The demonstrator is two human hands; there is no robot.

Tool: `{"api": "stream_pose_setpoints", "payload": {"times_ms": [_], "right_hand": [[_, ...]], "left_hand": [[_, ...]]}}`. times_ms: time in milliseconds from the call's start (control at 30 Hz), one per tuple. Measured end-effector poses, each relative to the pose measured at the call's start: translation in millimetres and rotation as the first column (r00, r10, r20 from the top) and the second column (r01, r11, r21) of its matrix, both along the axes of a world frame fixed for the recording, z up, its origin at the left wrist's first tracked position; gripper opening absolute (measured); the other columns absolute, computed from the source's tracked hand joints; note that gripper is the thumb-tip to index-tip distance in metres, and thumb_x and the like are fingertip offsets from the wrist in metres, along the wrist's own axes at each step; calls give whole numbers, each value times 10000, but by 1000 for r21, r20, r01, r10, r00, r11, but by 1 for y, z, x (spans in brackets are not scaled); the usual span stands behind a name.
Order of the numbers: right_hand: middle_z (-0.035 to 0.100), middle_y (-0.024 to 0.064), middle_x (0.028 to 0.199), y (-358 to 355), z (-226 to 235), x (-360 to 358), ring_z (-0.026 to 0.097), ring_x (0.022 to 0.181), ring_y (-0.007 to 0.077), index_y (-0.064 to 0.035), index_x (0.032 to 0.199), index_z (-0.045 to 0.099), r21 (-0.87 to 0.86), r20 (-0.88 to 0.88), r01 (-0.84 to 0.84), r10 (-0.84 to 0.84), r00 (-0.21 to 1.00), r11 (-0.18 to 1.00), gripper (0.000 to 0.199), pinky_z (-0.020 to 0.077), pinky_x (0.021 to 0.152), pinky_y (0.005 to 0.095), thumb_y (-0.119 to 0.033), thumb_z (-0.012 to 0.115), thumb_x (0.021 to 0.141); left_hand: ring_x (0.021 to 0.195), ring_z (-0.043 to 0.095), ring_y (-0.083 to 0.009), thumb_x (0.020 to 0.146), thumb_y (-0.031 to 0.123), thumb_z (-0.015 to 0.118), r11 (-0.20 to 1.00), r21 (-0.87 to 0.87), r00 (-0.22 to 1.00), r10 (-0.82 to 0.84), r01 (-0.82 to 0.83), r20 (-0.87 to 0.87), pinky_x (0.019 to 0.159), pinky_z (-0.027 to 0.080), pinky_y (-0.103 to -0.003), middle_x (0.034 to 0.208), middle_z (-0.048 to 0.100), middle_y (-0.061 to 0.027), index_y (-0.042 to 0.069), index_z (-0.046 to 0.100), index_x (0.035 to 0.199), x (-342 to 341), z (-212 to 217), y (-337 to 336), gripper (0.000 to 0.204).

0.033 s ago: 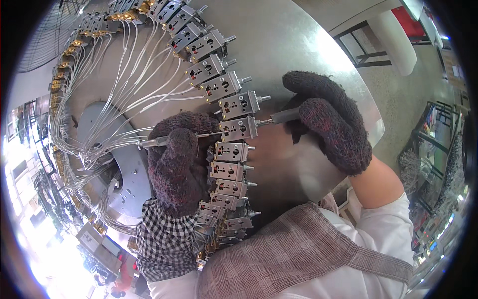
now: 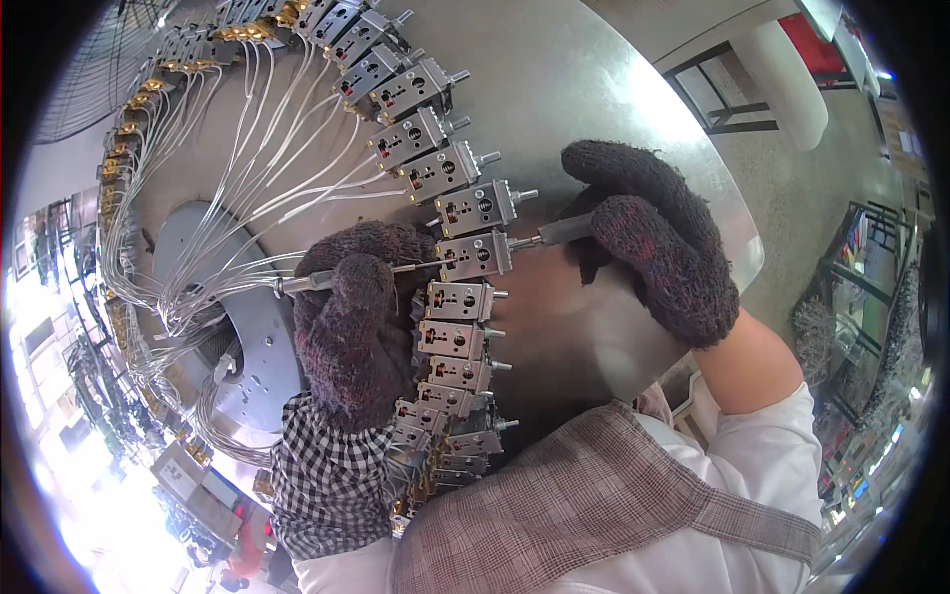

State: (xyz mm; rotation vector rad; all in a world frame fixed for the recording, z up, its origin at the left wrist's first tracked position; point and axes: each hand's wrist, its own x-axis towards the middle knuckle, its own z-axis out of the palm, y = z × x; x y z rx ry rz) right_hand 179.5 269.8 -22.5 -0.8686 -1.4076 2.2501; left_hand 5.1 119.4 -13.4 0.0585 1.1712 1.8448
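Note:
My left hand (image 2: 351, 327), in a dark knitted glove, is closed round a thin screwdriver (image 2: 414, 266). Its slim metal shaft reaches the left side of a small silver metal control unit (image 2: 473, 256). Opposite it, my right hand (image 2: 658, 243), gloved alike, grips a tool with a grey cylindrical body (image 2: 567, 231). That tool's narrow end meets the thin shaft sticking out of the same unit's right side. Part of the left-hand fingers lies hidden behind the unit row. Neighbouring units (image 2: 457, 301) stand just below it, and another unit (image 2: 477, 208) just above.
Several like units and brass fittings (image 2: 124, 148) curve in a ring round the metal table (image 2: 554, 79). White wires (image 2: 282, 139) run from them to a grey round hub (image 2: 262, 346). A white-topped seat (image 2: 782, 84) stands beyond the table at the upper right.

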Motion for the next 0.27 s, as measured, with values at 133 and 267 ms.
{"api": "stream_pose_setpoints", "payload": {"times_ms": [133,267], "right_hand": [[588,81,852,-3,3,-3,571,728,132,1,1191,480,-41,72,23,-20,997,999,317,493,607,266,-136,493,905],[592,86,856,-3,1,-3,576,751,145,-11,1203,473,-104,93,5,5,996,995,330,509,623,277,-162,494,910]], "left_hand": [[1043,546,-281,883,218,528,976,64,979,-205,206,-23,914,445,-443,1056,584,-114,50,516,1096,-8,0,-7,272],[799,626,-289,824,236,625,991,-72,984,-122,113,-133,651,546,-364,938,607,-187,-17,566,1006,-4,-2,-3,317]]}}
